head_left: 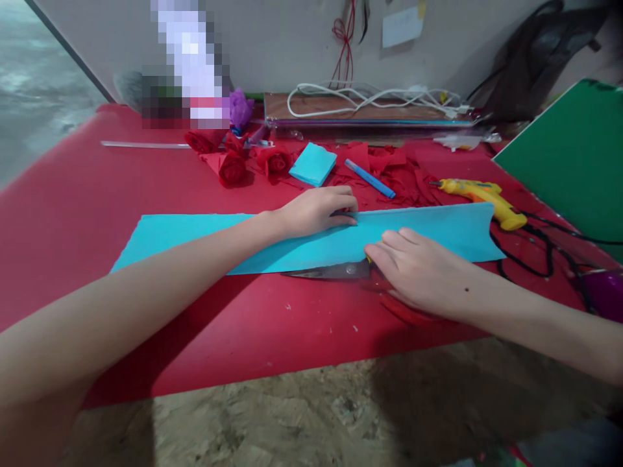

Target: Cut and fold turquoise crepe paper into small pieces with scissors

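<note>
Head view: turquoise crepe paper [428, 227] lies lengthwise, parallel to the front edge of the bench [233, 337]. Left hand [316, 211] bears on its far margin, apparently steadying it; whether that curled grip pinches paper, cannot tell. Right hand [418, 269] is closed around the handles of scissors [326, 272], seemingly for control, blades along the near margin.

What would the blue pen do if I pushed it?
The blue pen looks slim and round, so it would probably roll and feel light. The crumpled red scraps beside it might stop it soon.
</note>
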Available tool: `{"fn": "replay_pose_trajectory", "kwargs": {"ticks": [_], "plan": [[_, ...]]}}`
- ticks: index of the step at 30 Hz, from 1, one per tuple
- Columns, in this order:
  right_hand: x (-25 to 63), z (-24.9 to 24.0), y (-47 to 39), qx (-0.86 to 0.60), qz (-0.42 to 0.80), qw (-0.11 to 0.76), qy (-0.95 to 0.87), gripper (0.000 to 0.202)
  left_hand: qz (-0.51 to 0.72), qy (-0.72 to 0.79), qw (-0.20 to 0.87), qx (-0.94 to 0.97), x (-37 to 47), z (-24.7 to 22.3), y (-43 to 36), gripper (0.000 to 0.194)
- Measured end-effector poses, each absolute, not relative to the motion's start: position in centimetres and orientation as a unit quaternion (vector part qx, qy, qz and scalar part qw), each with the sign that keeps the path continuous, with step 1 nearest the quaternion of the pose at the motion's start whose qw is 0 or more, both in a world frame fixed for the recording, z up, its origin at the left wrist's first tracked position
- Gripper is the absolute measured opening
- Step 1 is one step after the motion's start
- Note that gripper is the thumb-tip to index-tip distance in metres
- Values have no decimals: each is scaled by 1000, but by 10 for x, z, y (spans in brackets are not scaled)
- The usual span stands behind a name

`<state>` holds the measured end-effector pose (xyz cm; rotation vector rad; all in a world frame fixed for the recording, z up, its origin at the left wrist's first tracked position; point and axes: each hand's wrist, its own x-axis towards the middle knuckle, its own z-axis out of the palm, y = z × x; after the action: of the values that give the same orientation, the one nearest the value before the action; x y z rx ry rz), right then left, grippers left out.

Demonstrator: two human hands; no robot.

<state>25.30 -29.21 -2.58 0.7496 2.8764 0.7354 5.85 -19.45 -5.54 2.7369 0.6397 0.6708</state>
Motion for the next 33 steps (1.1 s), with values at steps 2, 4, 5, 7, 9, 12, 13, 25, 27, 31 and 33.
{"fn": "replay_pose_trajectory", "kwargs": {"ticks": [2,4,5,7,9,12,13,25,27,31,33], "plan": [[255,-27,-292,238,243,27,940,17,232,216,127,940,59,-56,-194,12],[257,-28,-293,233,242,22,942,19,233,214,128,940,59,-56,-192,12],[257,-28,-294,232,241,21,942,19,233,214,128,940,59,-57,-192,12],[257,-28,-295,234,239,19,942,19,236,214,126,940,59,-57,-191,13],[256,-27,-297,240,236,18,941,19,238,214,126,939,59,-58,-191,13],[250,-24,-299,257,220,32,941,21,234,219,127,939,59,-58,-192,13],[248,-24,-299,262,213,38,941,23,233,220,127,939,59,-59,-192,13],[233,-23,-297,234,252,36,938,17,238,216,121,939,60,-60,-190,12],[232,-24,-295,223,261,20,939,15,236,216,119,940,59,-61,-189,12],[235,-25,-295,209,259,11,943,16,240,212,116,940,59,-61,-189,13],[237,-25,-296,208,252,11,945,17,243,210,115,940,60,-61,-189,12]]}}
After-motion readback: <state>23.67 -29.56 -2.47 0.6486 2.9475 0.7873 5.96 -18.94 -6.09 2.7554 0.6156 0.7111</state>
